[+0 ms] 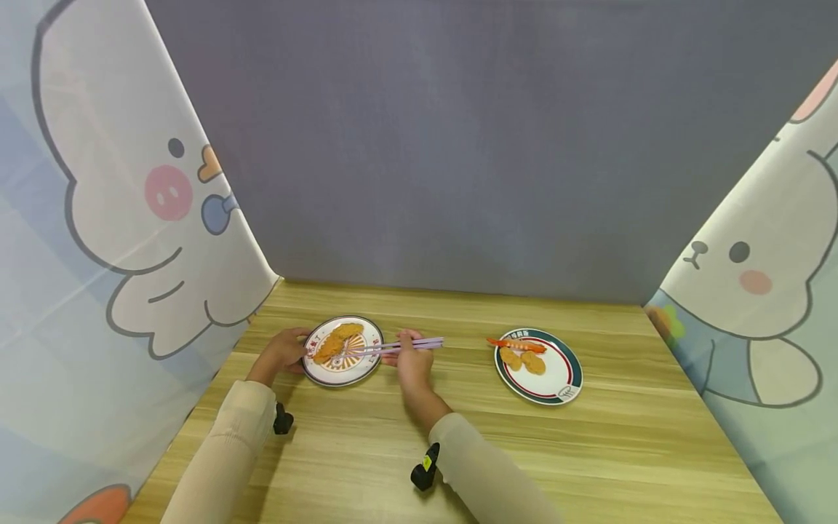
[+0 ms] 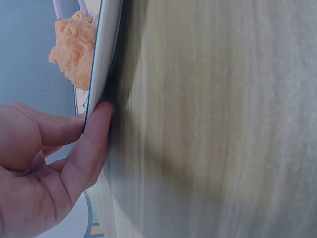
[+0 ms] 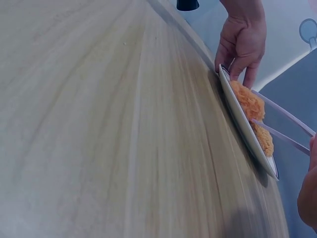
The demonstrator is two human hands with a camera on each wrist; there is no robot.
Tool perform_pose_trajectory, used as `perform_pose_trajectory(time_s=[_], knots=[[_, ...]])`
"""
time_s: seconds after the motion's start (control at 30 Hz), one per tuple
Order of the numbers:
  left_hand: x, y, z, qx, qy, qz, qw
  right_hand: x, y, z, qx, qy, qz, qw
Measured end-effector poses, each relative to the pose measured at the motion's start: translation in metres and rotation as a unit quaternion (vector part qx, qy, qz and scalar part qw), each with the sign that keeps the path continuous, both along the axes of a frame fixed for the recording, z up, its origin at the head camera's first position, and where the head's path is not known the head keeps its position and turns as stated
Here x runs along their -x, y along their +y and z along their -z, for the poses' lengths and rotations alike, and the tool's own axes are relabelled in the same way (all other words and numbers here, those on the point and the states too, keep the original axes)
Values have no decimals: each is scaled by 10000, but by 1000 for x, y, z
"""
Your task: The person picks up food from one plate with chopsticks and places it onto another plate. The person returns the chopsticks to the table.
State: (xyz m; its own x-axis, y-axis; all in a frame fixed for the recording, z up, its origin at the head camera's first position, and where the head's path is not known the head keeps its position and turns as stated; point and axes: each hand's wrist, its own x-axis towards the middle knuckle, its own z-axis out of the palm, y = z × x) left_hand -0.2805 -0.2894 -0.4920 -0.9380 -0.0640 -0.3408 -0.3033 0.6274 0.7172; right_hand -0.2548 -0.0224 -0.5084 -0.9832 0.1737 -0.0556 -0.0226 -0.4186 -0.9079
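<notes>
My left hand [image 1: 285,352] pinches the left rim of a white patterned plate [image 1: 337,380], thumb above and fingers beneath in the left wrist view. Two golden fried pieces lie on this plate, the nearer fried piece [image 1: 326,351] to the left and the other fried piece [image 1: 349,330] behind it. Pale purple chopsticks [image 1: 428,343] are gripped in my right hand [image 1: 413,362], just right of the plate. Their tips reach over the plate, and in the right wrist view the chopstick ends straddle the nearer fried piece [image 3: 247,102].
Further right on the wooden table [image 1: 628,407] stands a green-rimmed plate [image 1: 556,364]. It bears a shrimp [image 1: 522,346] and two nuggets [image 1: 534,363]. A grey panel [image 1: 458,160] closes off the back, with cartoon-printed sheets on both sides.
</notes>
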Motion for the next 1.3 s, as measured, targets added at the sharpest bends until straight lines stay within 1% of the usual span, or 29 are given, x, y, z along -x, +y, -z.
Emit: perform_pose_trajectory(time_s=[0.2,0.3,0.5,0.87,1.07,1.2,1.3], knots=[[0,1,-1,64,69,51,9999,3,-8,5,153,17,136,9998],[-1,1,0,-21,56,13,10000,3,-12,6,156,-23,232,9996],[0,1,1,30,80,58,9999,4,-19,12,127,-19,413,9991],[0,2,1,220,151,55,9996,1,-27,7,380,-321,552,9972],[0,2,3,134,154,59,9998,2,-27,9,419,-396,531,9969],[0,1,2,98,170,54,9998,4,-23,10,386,-433,630,9963],[0,1,1,76,173,36,9998,4,-19,10,321,-403,614,9968]])
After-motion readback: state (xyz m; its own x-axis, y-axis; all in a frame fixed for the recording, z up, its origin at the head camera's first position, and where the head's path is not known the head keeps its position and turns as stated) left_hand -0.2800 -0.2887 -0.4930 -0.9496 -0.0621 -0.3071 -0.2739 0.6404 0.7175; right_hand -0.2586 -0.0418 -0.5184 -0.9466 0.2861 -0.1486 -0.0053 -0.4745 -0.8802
